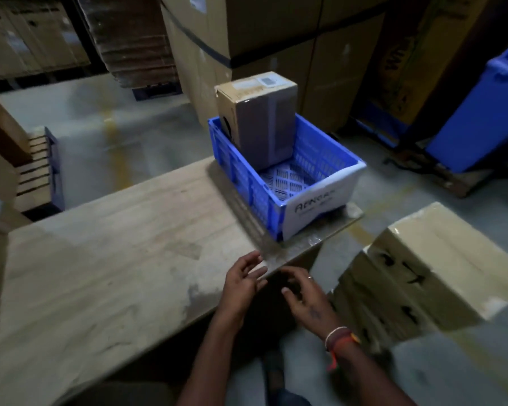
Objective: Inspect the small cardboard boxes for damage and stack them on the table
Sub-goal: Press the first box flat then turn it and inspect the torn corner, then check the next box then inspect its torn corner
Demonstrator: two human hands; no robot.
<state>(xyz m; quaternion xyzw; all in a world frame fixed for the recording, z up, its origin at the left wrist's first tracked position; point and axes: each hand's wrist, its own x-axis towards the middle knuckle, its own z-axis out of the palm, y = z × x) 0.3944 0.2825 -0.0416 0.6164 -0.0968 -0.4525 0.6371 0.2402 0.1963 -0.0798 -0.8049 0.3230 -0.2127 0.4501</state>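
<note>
One wooden surface (100, 259) fills the left and middle of the view, and everything else is placed from it. Behind its far end rise large stacked cartons (276, 30), at least four faces of them showing, with one pile of flattened cardboard (135, 39) to their left. Off the surface's far right corner leans one big blue bin (481, 112). Beyond its left edge stands one blue pallet (46, 171) loaded with flat board.

Just off the surface's right edge, near the person, is one stack of small cardboard boxes (423, 273). Its top box is plain; below it about three more layers can be made out, but blur keeps the count uncertain. Black printed marks run down the stack's near side.

On the surface's far right corner sits one blue plastic crate (247, 177) with latticed walls and a white panel with writing on its near end. Inside it, against the far left corner, one cardboard box (261, 118) stands upright and slightly tilted, rising well above the rim, with a small label on its top face. The rest of the crate floor is bare.

At the surface's near right edge are two hands. The left hand (241, 285) hovers over the edge with fingers loosely spread, gripping nothing. The right hand (305, 294), just off the edge, has relaxed, slightly curled fingers and is also empty; it wears one ring and wrist bands (339, 336).
</note>
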